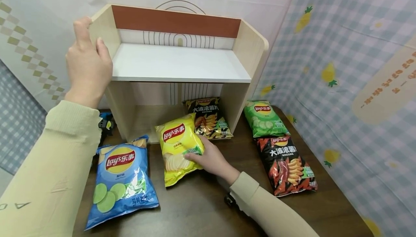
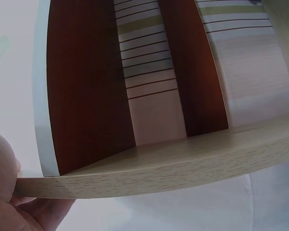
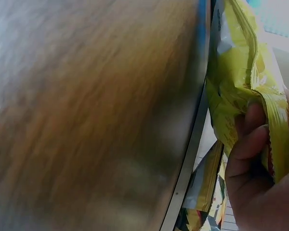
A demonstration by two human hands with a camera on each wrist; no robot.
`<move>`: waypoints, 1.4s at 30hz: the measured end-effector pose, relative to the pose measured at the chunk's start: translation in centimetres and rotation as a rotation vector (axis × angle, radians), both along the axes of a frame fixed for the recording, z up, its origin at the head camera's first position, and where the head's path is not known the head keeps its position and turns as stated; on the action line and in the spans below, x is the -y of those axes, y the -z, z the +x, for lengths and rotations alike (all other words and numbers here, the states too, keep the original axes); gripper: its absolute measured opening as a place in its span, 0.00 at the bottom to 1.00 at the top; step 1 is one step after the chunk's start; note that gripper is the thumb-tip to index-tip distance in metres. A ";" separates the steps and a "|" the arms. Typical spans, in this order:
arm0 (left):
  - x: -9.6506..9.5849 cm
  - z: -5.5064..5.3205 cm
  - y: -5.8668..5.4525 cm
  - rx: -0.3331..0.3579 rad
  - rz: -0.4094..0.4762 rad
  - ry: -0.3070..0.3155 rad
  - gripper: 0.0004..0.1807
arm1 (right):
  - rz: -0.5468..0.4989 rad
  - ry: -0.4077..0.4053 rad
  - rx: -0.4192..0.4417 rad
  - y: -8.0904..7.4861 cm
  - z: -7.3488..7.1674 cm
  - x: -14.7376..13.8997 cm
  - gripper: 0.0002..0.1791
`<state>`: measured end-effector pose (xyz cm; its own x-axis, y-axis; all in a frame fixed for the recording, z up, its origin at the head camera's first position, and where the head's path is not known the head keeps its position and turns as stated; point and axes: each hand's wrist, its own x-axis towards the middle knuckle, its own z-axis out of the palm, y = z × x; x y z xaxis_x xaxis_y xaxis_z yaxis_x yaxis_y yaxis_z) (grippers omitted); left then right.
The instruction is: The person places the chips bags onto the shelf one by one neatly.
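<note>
A small wooden shelf [image 1: 180,62] with a white upper board stands at the back of the table. My left hand [image 1: 89,64] grips the front edge of its left side panel [image 2: 159,180], thumb on the inner side and fingers round the outside. With thumb and fingers, my right hand [image 1: 212,159] pinches the lower right edge of a yellow Lay's chip bag [image 1: 177,148]. This bag is tilted, front face up, before the lower compartment. Behind it a black chip bag [image 1: 208,118] leans in that compartment's right side, partly covered by the yellow bag.
On the table [image 1: 191,208], a blue chip bag [image 1: 121,175] lies left of the yellow one. Right of the shelf lie a green chip bag [image 1: 264,119] and a black-and-red chip bag [image 1: 287,166]. A checked cloth wall [image 1: 351,85] borders the right side.
</note>
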<state>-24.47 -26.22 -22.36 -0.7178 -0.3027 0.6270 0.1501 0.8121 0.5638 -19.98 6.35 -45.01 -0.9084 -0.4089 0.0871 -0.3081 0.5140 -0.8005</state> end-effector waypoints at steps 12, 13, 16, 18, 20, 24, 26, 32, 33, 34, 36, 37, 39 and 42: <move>0.4 0.1 0.2 0.009 0.004 -0.005 0.24 | -0.103 0.056 -0.009 -0.2 -1.0 2.8 0.39; 0.4 0.1 0.2 0.009 0.002 -0.008 0.24 | -0.102 0.063 -0.016 -0.3 -1.1 3.1 0.39; 0.4 0.1 0.3 0.011 -0.002 -0.004 0.24 | -0.080 0.095 -0.033 -0.9 -1.6 3.6 0.40; 0.2 0.2 0.3 0.013 -0.002 0.000 0.24 | -0.049 0.121 -0.044 -1.5 -2.0 3.8 0.41; 0.2 0.2 0.2 0.011 -0.001 0.007 0.24 | -0.022 0.143 -0.048 -2.1 -2.5 4.1 0.42; 0.1 0.2 0.1 0.001 0.003 0.003 0.24 | 0.031 0.170 -0.067 -2.7 -3.9 4.8 0.45; 0.1 0.2 0.0 -0.002 0.004 0.000 0.24 | 0.079 0.184 -0.087 -2.9 -4.5 5.2 0.45; 0.0 0.3 0.0 0.003 -0.001 0.006 0.24 | 0.500 0.287 -0.256 -3.3 -4.9 6.0 0.43; 0.0 0.3 0.1 0.002 -0.001 0.006 0.24 | 0.566 0.302 -0.282 -3.4 -4.8 6.1 0.43; -0.1 0.3 0.1 -0.001 -0.002 0.006 0.24 | 0.613 0.313 -0.305 -3.4 -4.6 6.2 0.42; -0.1 0.3 0.1 -0.010 -0.004 0.006 0.24 | 0.678 0.330 -0.345 -3.5 -4.3 6.2 0.42; -0.1 0.3 0.1 -0.015 -0.004 0.006 0.24 | 0.703 0.338 -0.367 -3.5 -4.1 6.2 0.42; -0.1 0.3 0.0 -0.024 -0.007 0.004 0.24 | 0.739 0.351 -0.413 -3.5 -3.7 6.1 0.42; -0.1 0.3 0.0 -0.022 -0.007 0.004 0.24 | 0.768 0.347 -0.509 -3.4 -3.2 6.0 0.42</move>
